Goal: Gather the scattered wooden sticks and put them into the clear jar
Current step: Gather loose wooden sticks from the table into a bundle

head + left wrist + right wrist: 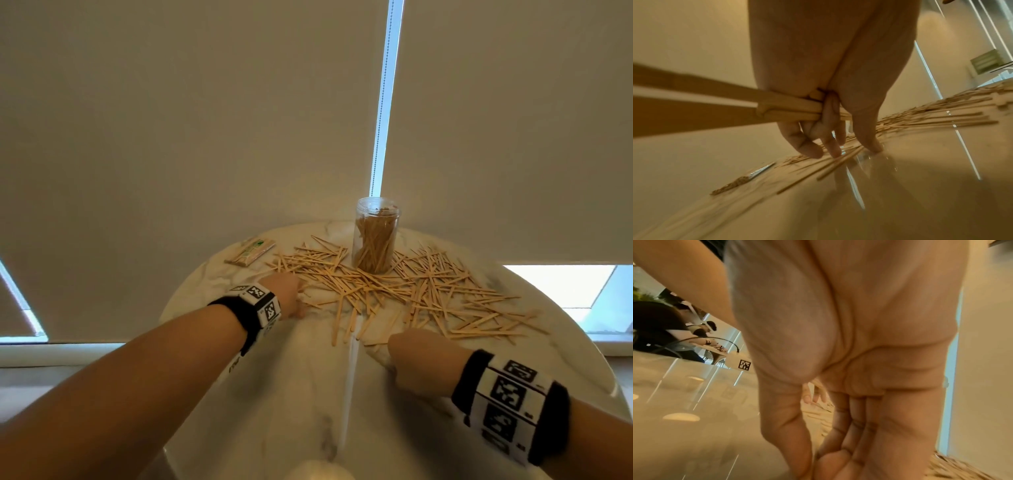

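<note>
Lying in a loose, crisscrossed heap, the scattered wooden sticks (404, 291) cover the far half of the round marble table (308, 394), spreading from left of centre out toward the right edge. At the back of the heap stands the clear jar (375, 236), upright and open at the top, already packed with sticks standing on end, with loose ones lying right around its base. The left hand (286, 294) is down at the left fringe of the pile; the left wrist view shows a small bundle of sticks (789, 108) clamped between curled fingers and palm, while the other fingertips (835, 150) and thumb reach down to the tabletop among further sticks. The right hand (423, 359) rests at the near edge of the pile, knuckles toward the camera; from its wrist view the fingers (851, 434) point down beside the thumb toward the table, but whether they pinch a stick cannot be made out. Both wrists wear black bands with black-and-white marker blocks (260, 301). To the left of the pile lies a flat wrapped packet (250, 253). Pale roller blinds (188, 120) hang behind the table.
</note>
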Action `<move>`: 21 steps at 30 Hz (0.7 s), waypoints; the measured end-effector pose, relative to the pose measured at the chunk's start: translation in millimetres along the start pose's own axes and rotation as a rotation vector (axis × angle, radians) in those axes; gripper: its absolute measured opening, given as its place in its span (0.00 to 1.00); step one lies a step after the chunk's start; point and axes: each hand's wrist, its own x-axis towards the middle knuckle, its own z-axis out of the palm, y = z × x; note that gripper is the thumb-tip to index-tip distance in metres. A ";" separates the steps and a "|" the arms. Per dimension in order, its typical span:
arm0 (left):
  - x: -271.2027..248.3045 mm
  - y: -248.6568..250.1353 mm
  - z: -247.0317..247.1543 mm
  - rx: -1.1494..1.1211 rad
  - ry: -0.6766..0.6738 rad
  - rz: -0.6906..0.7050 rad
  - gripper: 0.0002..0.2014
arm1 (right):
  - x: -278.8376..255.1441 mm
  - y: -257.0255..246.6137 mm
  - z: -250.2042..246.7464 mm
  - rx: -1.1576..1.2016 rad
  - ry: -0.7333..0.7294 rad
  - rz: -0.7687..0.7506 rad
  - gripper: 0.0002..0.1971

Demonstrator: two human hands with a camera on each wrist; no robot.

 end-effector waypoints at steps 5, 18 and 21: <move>2.3 18.1 4.5 0.046 -0.035 0.043 0.11 | 6.4 11.4 2.6 0.015 -0.007 -0.011 0.03; -32.0 24.6 -7.2 -0.073 -0.136 0.051 0.14 | 8.7 34.3 -4.3 0.794 0.209 0.098 0.04; -38.2 19.9 -14.6 -0.733 -0.144 -0.023 0.06 | 5.7 35.9 -10.8 1.036 0.272 0.078 0.04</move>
